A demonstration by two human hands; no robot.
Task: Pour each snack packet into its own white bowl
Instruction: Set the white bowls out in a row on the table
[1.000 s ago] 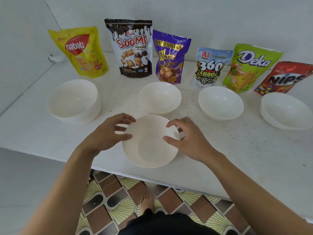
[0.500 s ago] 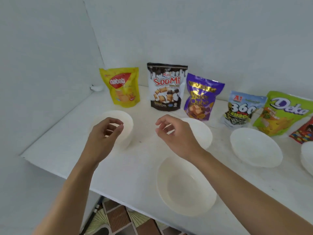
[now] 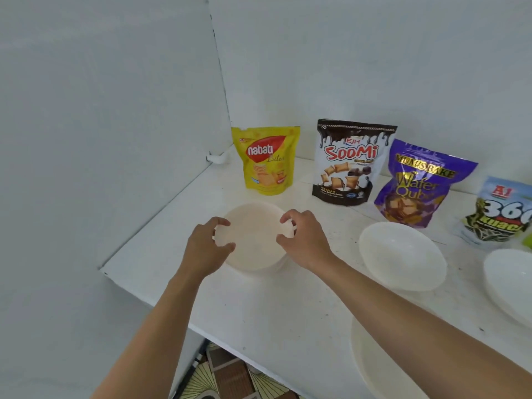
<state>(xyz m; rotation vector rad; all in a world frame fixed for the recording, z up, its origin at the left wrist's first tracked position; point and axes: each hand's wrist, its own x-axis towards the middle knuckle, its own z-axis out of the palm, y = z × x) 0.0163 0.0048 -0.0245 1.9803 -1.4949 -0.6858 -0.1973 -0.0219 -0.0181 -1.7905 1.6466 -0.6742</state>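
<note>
A stack of white bowls [image 3: 254, 240] stands at the left of the white shelf [image 3: 276, 309], in front of the yellow Nabati packet [image 3: 266, 161]. My left hand [image 3: 205, 249] grips the top bowl's left rim between thumb and fingers. On the right rim, my right hand [image 3: 305, 243] pinches the same bowl. Behind stand the Soomi packet [image 3: 349, 162], the purple Wafer Qube packet [image 3: 417, 185] and the 360 Kuaci packet [image 3: 501, 214]. Another white bowl [image 3: 403, 260] sits to the right, one [image 3: 506, 283] at the right edge, and one [image 3: 374, 364] near me under my right forearm.
White walls close the shelf at the left and back. A small white fitting [image 3: 217, 158] sits in the back left corner. The shelf's front edge runs diagonally below my arms, with patterned floor tiles [image 3: 230, 378] beneath.
Both hands moved forward and left from above the shelf and took hold of the rim of the stacked bowl. The view turned further left, so the right-hand packets left the frame.
</note>
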